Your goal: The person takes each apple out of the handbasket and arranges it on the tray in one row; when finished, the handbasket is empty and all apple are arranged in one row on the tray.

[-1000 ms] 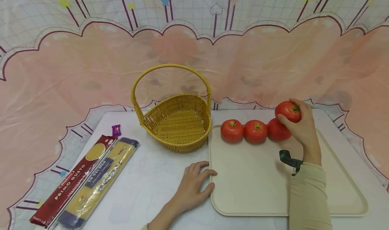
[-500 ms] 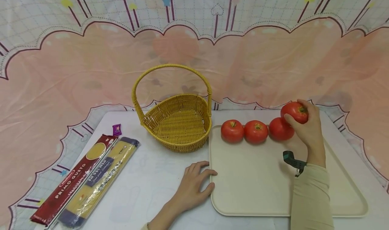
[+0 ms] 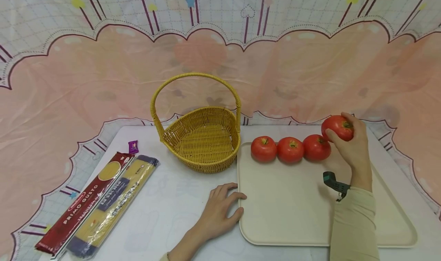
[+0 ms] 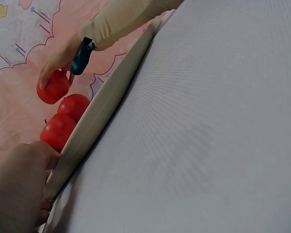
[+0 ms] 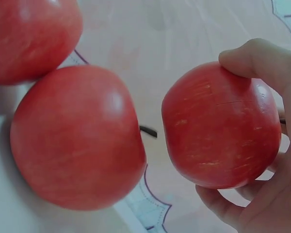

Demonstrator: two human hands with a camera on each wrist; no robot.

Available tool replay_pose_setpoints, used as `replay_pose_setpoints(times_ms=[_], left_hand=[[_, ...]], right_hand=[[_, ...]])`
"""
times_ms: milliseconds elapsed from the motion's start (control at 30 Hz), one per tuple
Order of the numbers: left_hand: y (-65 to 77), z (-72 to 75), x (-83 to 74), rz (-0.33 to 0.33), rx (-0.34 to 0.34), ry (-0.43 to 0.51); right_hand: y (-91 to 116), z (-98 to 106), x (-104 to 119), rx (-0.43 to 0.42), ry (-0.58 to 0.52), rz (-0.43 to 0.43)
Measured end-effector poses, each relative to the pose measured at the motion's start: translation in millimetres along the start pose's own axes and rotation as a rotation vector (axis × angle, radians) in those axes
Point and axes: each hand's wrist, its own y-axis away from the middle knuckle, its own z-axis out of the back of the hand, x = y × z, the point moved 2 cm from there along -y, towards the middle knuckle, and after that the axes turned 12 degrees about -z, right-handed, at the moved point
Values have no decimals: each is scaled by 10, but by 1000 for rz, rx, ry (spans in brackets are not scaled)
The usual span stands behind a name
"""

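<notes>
My right hand (image 3: 351, 142) grips a red apple (image 3: 337, 128) above the tray's far edge, thumb on one side and fingers on the other. Close beside it, in the right wrist view, is a second apple (image 5: 80, 138) with a dark stem, a gap between the two. That one ends a row on the beige tray (image 3: 286, 199), beside the middle apple (image 3: 290, 150) and the leftmost apple (image 3: 263, 149). My left hand (image 3: 218, 211) rests at the tray's left rim with fingers loosely spread; its fingertips touch the rim in the left wrist view.
A yellow wicker basket (image 3: 203, 163) with a tall handle stands left of the tray, nothing in it. Further left lie a red spaghetti pack (image 3: 82, 207), a yellow and blue pasta pack (image 3: 113, 205) and a small purple wrapped sweet (image 3: 133, 147). A patterned cloth (image 3: 206, 62) hangs behind.
My right hand has moved right with its apple, away from the row. The row's right-end apple, partly covered before, now shows whole. My left hand has stayed still.
</notes>
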Motion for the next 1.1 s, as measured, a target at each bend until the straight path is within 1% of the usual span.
replay_pose_setpoints(times_ms=[100,267,633,800,967,1100], left_hand=[[2,1,1,1,0,2],[7,2,1,9,5,8],[9,14,0,14,18,10],[11,15,4,13,21,12],[11,16,2,15,23,14],[5,18,-1,11,24,10]], right_hand=[[-14,22,-44,-19,-11,-6],[-19,60,-112,-33,-9,-40],[-96,77,-361,-25,31,-102],[-116,37,-469,8,28,-137],[-126,-10,-520,48,18,-136],[-125,-14,-536,92,42,-136]])
